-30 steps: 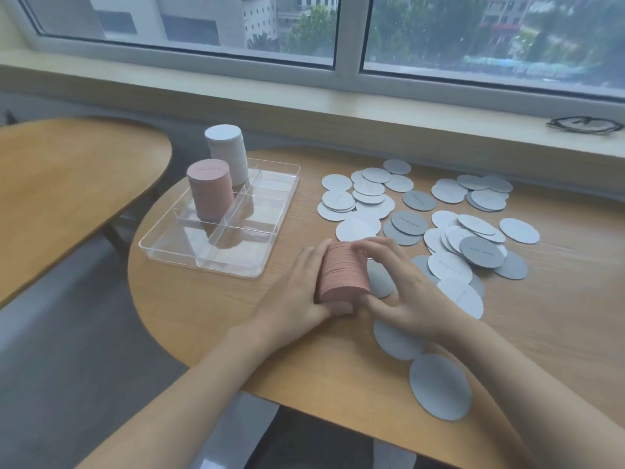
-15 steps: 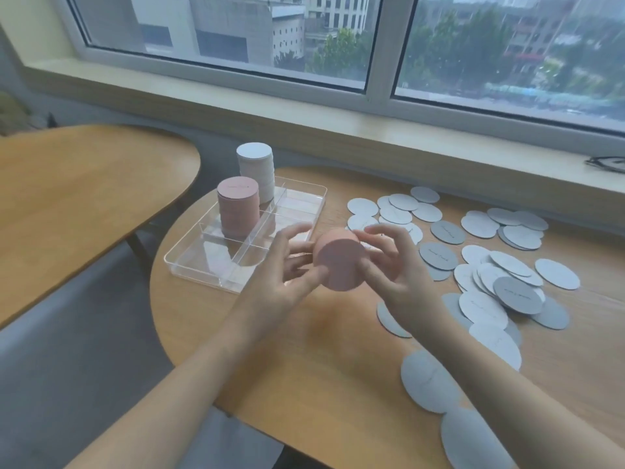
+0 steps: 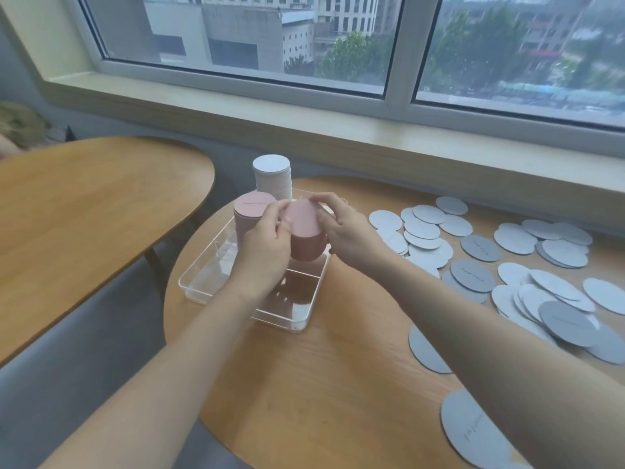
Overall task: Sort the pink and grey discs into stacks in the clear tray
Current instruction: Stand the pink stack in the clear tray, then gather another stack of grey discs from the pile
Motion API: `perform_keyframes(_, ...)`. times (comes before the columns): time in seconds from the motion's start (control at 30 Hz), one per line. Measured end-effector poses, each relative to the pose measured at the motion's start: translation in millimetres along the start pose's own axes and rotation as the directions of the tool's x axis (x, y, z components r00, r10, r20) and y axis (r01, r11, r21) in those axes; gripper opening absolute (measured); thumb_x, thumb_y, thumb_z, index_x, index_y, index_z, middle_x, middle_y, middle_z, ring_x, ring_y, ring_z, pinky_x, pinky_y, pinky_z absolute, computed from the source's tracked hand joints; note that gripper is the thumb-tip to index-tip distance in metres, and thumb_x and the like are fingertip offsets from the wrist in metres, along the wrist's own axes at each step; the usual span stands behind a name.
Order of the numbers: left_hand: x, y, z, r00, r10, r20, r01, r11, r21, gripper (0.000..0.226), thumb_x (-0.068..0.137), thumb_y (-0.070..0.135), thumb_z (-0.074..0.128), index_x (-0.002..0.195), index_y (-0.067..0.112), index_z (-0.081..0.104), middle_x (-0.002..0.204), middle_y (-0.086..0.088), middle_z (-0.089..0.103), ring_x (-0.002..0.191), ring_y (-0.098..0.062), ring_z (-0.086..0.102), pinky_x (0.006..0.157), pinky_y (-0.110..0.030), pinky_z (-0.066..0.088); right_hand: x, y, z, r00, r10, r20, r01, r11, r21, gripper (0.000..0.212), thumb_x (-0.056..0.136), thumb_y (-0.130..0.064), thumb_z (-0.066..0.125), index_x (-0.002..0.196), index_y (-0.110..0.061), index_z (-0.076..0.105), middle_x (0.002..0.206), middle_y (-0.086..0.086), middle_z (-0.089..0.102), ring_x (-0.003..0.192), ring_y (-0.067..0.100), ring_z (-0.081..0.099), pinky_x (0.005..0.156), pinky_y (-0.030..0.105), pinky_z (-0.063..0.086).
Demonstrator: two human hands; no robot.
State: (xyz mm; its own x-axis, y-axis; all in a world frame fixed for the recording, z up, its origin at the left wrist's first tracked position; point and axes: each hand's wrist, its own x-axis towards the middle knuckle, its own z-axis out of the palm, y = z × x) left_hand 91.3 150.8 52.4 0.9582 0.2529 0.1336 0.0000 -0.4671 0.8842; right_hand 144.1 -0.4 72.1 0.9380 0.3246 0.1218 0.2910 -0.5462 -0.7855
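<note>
Pink discs make up the stack point(image 3: 306, 233) that both hands hold in the air, tilted so its round top faces the camera, just over the clear tray point(image 3: 293, 319). The left hand point(image 3: 267, 247) curls its fingers round the stack's left side and the right hand point(image 3: 345, 231) curls round the right side and top, so it is pinched between them. Behind the left hand stand two more stacks in the tray: one pink stack point(image 3: 252, 211), partly hidden by the fingers, and one pale grey stack point(image 3: 272, 176) farther back. To the right of the right hand, many loose grey discs point(image 3: 480, 247) lie spread and piled over each other on the wooden table point(image 3: 338, 384); they overlap too much to count. Some are cut off by the right arm and the picture's edge. Tiny writing on the discs is too small to read.
</note>
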Motion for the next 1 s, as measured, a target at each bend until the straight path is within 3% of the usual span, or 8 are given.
perform_keyframes(0.1,2,-3,4,1.0,-0.018,-0.01,0.019,0.997,0.071,0.035,0.105,0.036,0.036,0.138,0.042,0.047,0.12,0.0,0.065,0.109,-0.028,0.063,0.093,-0.045,0.053,7,-2,3,0.998,0.013,0.054,-0.006,0.99,-0.141,0.035,0.104,-0.031,0.032,0.136,-0.034,0.049,0.102,-0.001,0.064,0.087,0.019,0.06,0.069,0.03,0.045)
perform_keyframes(0.2,3,1,3,0.999,-0.034,0.003,0.033,0.97,0.243,0.041,0.108,0.036,0.033,0.147,0.032,0.046,0.136,-0.003,0.062,0.123,-0.03,0.055,0.099,-0.04,0.045,16,2,8,0.994,0.043,0.099,-0.015,0.964,-0.267,0.041,0.103,-0.03,0.028,0.139,-0.028,0.047,0.129,0.004,0.062,0.114,0.03,0.057,0.095,0.042,0.046)
perform_keyframes(0.27,2,6,1,0.999,-0.041,0.019,0.035,0.963,0.268,0.044,0.109,0.039,0.033,0.151,0.029,0.043,0.144,-0.004,0.057,0.134,-0.028,0.048,0.101,-0.035,0.038,19,6,9,0.995,0.054,0.083,-0.026,0.952,-0.304,0.043,0.102,-0.03,0.028,0.141,-0.027,0.046,0.136,0.004,0.059,0.122,0.032,0.053,0.101,0.045,0.043)
perform_keyframes(0.4,-7,8,-1,0.999,-0.034,0.031,0.024,0.962,0.271,0.046,0.107,0.04,0.04,0.151,0.027,0.041,0.142,0.0,0.057,0.132,-0.022,0.048,0.085,-0.026,0.029,7,9,1,1.0,0.028,0.003,-0.027,0.984,-0.177,0.044,0.104,-0.034,0.032,0.145,-0.026,0.041,0.133,0.005,0.06,0.123,0.027,0.053,0.103,0.043,0.041)
perform_keyframes(0.63,-48,-2,-3,0.999,0.052,-0.004,-0.048,0.954,0.296,0.056,0.102,0.038,0.052,0.153,0.023,0.034,0.149,0.0,0.046,0.131,-0.02,0.05,0.102,-0.032,0.039,-63,27,-40,0.998,-0.018,-0.058,0.01,0.992,-0.125,0.036,0.104,-0.038,0.041,0.137,-0.028,0.049,0.116,-0.011,0.06,0.11,0.009,0.054,0.094,0.029,0.041)
perform_keyframes(0.77,-87,8,11,0.962,0.265,-0.068,-0.234,0.926,0.297,0.047,0.099,0.03,0.058,0.142,0.017,0.048,0.137,0.002,0.047,0.126,-0.016,0.042,0.105,-0.04,0.041,-124,51,-70,1.0,-0.009,-0.011,0.007,0.984,-0.176,0.031,0.103,-0.035,0.045,0.131,-0.028,0.053,0.115,-0.017,0.062,0.11,-0.001,0.052,0.09,0.016,0.037)
perform_keyframes(0.87,-122,22,39,0.89,0.441,0.12,-0.457,0.865,0.209,0.034,0.098,0.031,0.057,0.13,0.022,0.056,0.129,0.011,0.049,0.12,-0.008,0.041,0.103,-0.036,0.042,-174,73,-90,1.0,0.012,-0.017,-0.015,0.971,-0.24,0.027,0.102,-0.034,0.049,0.126,-0.027,0.058,0.12,-0.017,0.06,0.115,0.001,0.05,0.096,0.017,0.037)
perform_keyframes(1.0,-170,35,83,0.654,0.543,0.527,-0.66,0.749,0.047,0.035,0.095,0.042,0.056,0.126,0.026,0.06,0.131,0.013,0.05,0.125,-0.009,0.045,0.107,-0.015,0.029,-238,102,-113,1.0,0.008,-0.028,-0.018,0.925,-0.38,0.03,0.098,-0.042,0.048,0.12,-0.027,0.061,0.117,-0.012,0.06,0.109,0.011,0.052,0.097,0.031,0.039)
